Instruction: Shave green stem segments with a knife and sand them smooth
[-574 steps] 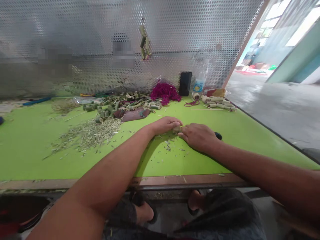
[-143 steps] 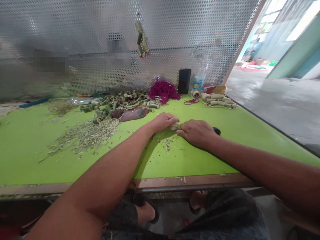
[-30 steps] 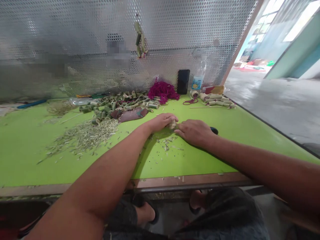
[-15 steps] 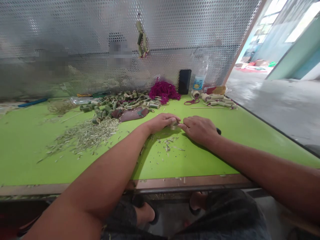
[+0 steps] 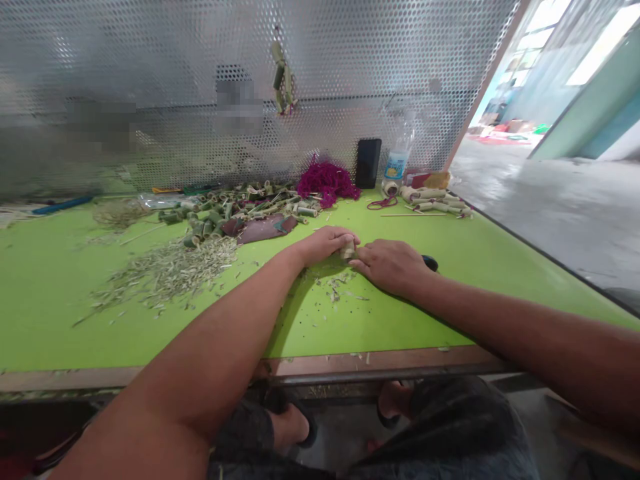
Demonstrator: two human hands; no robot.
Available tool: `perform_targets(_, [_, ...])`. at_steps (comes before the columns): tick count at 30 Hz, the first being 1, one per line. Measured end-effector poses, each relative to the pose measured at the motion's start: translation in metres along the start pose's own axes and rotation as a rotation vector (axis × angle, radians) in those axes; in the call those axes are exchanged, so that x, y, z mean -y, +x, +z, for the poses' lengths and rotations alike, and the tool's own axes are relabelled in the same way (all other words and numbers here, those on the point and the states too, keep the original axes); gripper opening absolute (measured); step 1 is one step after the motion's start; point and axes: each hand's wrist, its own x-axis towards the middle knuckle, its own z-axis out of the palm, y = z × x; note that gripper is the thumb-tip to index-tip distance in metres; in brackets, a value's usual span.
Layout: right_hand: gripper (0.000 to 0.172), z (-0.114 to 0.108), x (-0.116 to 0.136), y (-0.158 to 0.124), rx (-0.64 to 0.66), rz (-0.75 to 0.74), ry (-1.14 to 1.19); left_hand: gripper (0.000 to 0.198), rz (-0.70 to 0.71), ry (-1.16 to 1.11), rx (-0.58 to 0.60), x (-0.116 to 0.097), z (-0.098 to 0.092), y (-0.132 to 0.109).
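Note:
In the head view, my left hand (image 5: pixel 327 243) is closed around a short, pale bamboo piece (image 5: pixel 348 251), just above the green tabletop. Close to its right, my right hand (image 5: pixel 393 265) is wrapped round a knife whose black handle end (image 5: pixel 430 263) sticks out behind the palm. The fingers hide most of the blade. My right fingertips are beside the bamboo piece; whether they touch it I cannot tell. Small shavings (image 5: pixel 336 288) lie scattered below both hands.
Behind my hands lie a brown sheath-like piece (image 5: pixel 267 229), cut green bamboo tubes (image 5: pixel 213 223) and magenta cord (image 5: pixel 327 183). A shavings pile (image 5: pixel 175 270) is at left. A phone (image 5: pixel 367 163), bottle (image 5: pixel 399 157) and strung bamboo pieces (image 5: pixel 435 199) stand or lie near the mesh panel (image 5: pixel 175 120).
My right hand has shifted slightly down and left, with its fingers lower beside the bamboo piece. More of the bamboo piece shows now. My left hand has barely moved.

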Motion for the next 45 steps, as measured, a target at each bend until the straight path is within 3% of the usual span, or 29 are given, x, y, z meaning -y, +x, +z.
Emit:
perform_targets(8, [0.052,0.001,-0.004,-0.005,-0.126,0.073,0.002,0.036,0.021,-0.042,0.025,0.002,-0.004,-0.004])
perform_targets(13, [0.054,0.001,-0.006,-0.003,-0.066,-0.008,0.013,0.034,0.009,-0.075,0.013,0.003,-0.003,-0.004])
perform_targets(21, [0.054,-0.002,-0.019,-0.003,-0.099,0.156,0.036,0.035,-0.003,-0.112,0.019,0.003,-0.004,-0.005])
perform_targets(29, [0.057,0.000,-0.019,-0.001,-0.070,0.141,0.053,0.036,0.012,-0.114,0.031,-0.005,-0.006,-0.007])
perform_targets(34, [0.057,0.001,-0.019,-0.001,-0.083,0.125,0.048,0.036,0.063,-0.125,0.035,0.001,-0.005,-0.005])
perform_targets(41, [0.055,0.001,-0.018,-0.002,-0.089,0.103,0.061,0.034,0.034,-0.199,0.002,0.004,-0.002,-0.003])
perform_targets(45, [0.054,0.000,-0.015,-0.003,-0.096,0.083,0.061,0.032,0.017,-0.131,0.012,0.000,-0.003,-0.004])
